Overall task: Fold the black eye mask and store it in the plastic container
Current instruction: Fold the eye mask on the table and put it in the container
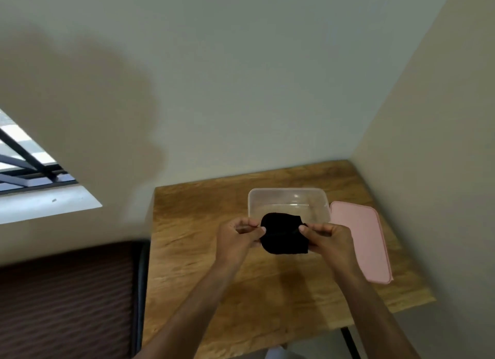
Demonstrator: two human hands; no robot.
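Note:
The black eye mask (283,234) hangs folded between both hands, held above the wooden table just in front of the clear plastic container (288,194). My left hand (237,239) pinches its left edge with thumb and fingers. My right hand (330,239) pinches its right edge. The container stands open, and I see nothing inside it. The mask covers part of the container's near wall.
A pink lid (363,241) lies flat to the right of the container. The wooden table (192,251) stands in a corner, with walls behind and to the right. A dark brown ribbed surface (67,299) sits left of the table, below a window (26,166).

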